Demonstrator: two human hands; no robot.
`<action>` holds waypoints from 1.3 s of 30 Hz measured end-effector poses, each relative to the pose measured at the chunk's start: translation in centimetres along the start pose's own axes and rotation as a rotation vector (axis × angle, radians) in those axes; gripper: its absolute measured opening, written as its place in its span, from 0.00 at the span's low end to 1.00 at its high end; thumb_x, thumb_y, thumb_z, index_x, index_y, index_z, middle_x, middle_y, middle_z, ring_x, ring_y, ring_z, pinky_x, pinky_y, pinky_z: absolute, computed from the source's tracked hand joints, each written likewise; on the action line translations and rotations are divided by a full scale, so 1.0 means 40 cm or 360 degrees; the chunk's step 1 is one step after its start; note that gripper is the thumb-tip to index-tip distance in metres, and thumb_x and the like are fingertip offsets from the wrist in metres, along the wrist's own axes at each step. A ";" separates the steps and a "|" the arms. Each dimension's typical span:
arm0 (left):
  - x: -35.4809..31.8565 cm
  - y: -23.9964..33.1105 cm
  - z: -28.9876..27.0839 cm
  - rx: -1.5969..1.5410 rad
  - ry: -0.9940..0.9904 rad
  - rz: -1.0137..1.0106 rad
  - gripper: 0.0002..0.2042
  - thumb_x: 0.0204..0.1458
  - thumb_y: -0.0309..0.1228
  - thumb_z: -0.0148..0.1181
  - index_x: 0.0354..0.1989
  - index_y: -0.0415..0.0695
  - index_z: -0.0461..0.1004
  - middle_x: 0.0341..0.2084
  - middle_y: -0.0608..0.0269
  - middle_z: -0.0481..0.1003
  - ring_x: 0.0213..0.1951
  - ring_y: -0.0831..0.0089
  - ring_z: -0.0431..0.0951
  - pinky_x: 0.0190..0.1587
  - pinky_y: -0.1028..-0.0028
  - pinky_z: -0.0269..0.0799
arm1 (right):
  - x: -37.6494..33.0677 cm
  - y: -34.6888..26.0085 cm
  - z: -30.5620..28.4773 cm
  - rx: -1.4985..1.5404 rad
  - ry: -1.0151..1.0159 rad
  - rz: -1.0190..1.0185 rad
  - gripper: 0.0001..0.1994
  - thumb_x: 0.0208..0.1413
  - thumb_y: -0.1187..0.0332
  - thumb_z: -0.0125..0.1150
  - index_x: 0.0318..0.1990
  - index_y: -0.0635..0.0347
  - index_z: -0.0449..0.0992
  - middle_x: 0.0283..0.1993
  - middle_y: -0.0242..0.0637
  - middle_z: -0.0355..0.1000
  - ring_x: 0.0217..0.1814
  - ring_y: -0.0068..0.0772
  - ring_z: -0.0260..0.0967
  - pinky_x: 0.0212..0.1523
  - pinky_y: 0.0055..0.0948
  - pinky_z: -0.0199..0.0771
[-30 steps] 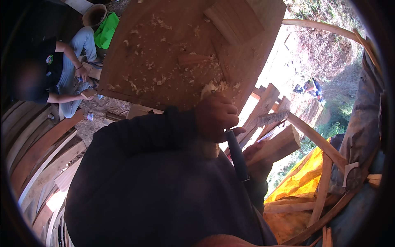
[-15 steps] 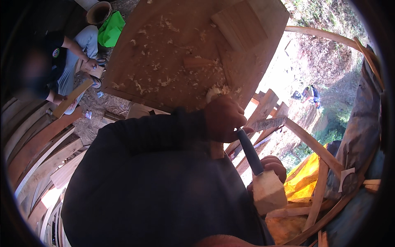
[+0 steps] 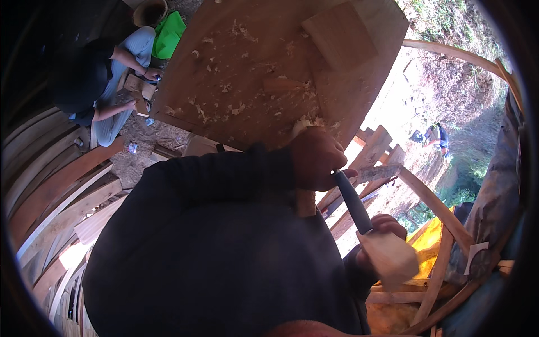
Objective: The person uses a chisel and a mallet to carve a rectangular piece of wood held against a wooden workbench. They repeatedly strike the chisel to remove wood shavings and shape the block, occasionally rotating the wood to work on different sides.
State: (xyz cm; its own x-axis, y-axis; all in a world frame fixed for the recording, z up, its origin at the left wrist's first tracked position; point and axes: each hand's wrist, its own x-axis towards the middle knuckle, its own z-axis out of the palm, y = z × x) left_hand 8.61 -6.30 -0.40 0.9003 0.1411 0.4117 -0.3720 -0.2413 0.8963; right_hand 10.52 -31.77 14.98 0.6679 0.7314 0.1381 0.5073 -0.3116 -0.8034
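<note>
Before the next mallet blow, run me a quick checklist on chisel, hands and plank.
1. Left hand gripping chisel: ok.
2. Right hand holding mallet: ok.
3. Mallet lined up on chisel end: ok, they look to be touching.
4. Chisel tip on plank: cannot tell, left hand hides it.
5. Plank free of shavings: not ok, chips scattered.
6. Seated person away from the blow: ok.

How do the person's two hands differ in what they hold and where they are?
The left hand grips a dark chisel handle close to the wide plank; the right hand holds a pale wooden mallet, lower and away from the plank. The left shows its whole back; the right is partly hidden. Both have a closed grip.
</note>
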 end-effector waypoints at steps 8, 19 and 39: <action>0.000 -0.003 0.003 0.0096 0.0047 -0.0032 0.25 0.55 0.48 0.65 0.11 0.48 0.69 0.12 0.56 0.68 0.19 0.51 0.75 0.25 0.55 0.69 | 0.045 0.016 0.016 0.0371 0.0105 -0.0147 0.39 0.51 0.40 0.74 0.53 0.65 0.64 0.39 0.43 0.72 0.36 0.38 0.74 0.40 0.36 0.77; -0.032 -0.059 0.070 -0.0390 -0.0035 -0.0231 0.25 0.56 0.50 0.63 0.12 0.47 0.71 0.12 0.55 0.70 0.20 0.51 0.77 0.27 0.56 0.72 | 0.061 -0.011 0.069 -0.0136 0.0116 -0.0006 0.37 0.54 0.42 0.73 0.53 0.64 0.63 0.39 0.43 0.73 0.40 0.39 0.76 0.41 0.32 0.77; -0.024 -0.052 0.069 0.0021 0.0079 -0.0120 0.26 0.56 0.52 0.63 0.12 0.46 0.71 0.13 0.55 0.71 0.23 0.51 0.77 0.28 0.55 0.71 | 0.083 0.013 0.046 0.0023 0.0099 -0.0063 0.22 0.61 0.53 0.64 0.48 0.64 0.70 0.44 0.43 0.72 0.44 0.39 0.76 0.49 0.35 0.79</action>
State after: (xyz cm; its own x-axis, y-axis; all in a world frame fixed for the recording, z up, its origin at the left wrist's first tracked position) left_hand 9.12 -8.60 -3.12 0.9132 0.2066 0.3513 -0.3006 -0.2407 0.9229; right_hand 11.99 -28.39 13.96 0.6803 0.7035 0.2055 0.5265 -0.2740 -0.8048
